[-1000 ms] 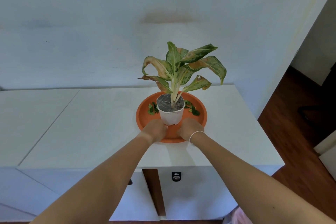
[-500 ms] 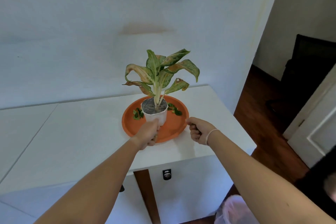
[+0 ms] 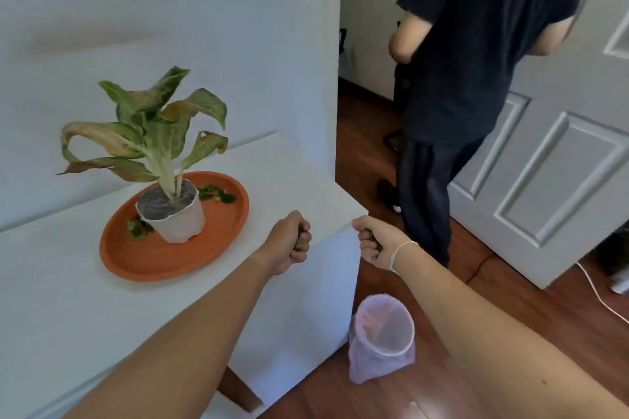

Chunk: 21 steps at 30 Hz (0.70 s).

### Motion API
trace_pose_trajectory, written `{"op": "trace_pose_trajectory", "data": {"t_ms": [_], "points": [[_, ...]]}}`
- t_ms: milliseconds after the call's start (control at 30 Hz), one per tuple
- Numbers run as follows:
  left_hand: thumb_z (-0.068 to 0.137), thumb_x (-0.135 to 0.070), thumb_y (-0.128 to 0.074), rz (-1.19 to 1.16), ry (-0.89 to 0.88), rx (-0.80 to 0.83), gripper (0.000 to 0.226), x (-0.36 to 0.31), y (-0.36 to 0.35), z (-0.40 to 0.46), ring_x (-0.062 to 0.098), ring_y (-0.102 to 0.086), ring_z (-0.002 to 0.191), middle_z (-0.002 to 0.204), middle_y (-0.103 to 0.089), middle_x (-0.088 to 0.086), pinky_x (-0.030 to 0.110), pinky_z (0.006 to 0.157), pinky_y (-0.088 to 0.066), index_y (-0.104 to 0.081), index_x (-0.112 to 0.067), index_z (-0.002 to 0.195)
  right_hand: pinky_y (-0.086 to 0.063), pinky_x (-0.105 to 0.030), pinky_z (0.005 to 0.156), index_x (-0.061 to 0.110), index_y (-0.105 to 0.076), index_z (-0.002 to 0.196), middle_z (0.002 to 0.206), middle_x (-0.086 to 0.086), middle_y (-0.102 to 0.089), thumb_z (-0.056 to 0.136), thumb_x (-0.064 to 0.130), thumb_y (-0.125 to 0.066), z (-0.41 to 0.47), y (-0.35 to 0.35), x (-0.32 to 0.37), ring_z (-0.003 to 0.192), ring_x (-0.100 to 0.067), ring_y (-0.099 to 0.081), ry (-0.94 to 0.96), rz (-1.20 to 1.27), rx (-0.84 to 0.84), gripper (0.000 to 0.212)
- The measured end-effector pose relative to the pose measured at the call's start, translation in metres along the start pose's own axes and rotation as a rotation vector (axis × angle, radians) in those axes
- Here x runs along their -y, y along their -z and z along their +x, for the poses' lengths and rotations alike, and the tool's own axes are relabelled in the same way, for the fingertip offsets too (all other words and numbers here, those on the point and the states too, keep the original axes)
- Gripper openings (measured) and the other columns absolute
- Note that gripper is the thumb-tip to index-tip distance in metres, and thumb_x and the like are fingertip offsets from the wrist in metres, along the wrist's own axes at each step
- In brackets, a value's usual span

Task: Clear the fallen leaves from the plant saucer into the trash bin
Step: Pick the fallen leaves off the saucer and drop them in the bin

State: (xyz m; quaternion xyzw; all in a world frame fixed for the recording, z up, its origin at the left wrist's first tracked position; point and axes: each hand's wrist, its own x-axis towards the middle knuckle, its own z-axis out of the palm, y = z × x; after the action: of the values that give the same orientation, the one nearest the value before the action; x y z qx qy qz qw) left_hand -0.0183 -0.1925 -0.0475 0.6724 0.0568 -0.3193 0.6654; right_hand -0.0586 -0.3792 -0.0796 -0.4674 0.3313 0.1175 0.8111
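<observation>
Green leaves [image 3: 301,241] sit clenched inside left hand [image 3: 289,241].

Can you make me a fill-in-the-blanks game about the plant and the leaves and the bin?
1. The white pot stands on a saucer coloured ____.
2. Each hand, left hand and right hand, holds a grip of green ____.
3. The trash bin stands on the ____, beside the white cabinet.
4. Leaf bits still lie on ____ sides of the pot.

Missing words: orange; leaves; floor; two
</observation>
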Motion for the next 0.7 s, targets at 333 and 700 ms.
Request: {"op": "trace_pose_trajectory", "data": {"t_ms": [333,700], "points": [[0.083,-0.011,-0.031,0.002,0.187,0.067,0.021,0.037,-0.138,0.059,0.006,-0.021,0.033,0.049,-0.032,-0.005,0.014,0.032,-0.016,-0.035,-0.017,0.063,-0.015,-0.014,0.028,0.015,-0.047,0.065,0.055,0.004,-0.033,0.086,0.014,-0.059,0.018,0.144,0.012,0.027,-0.005,-0.023,-0.105,0.009,-0.13,0.025],[0.089,-0.006,-0.032,-0.055,0.444,-0.089,0.026,0.126,-0.195,0.127,0.016,-0.036,0.054,0.062,-0.04,0.006,0.024,0.048,-0.028,-0.046,-0.011,0.067,-0.013,-0.013,0.03,0.018,-0.041,0.058,0.043,0.006,-0.03,0.082,0.014,-0.06,0.097,0.235,-0.054,0.026,-0.006,-0.02,-0.322,-0.073,-0.27,0.031]]}}
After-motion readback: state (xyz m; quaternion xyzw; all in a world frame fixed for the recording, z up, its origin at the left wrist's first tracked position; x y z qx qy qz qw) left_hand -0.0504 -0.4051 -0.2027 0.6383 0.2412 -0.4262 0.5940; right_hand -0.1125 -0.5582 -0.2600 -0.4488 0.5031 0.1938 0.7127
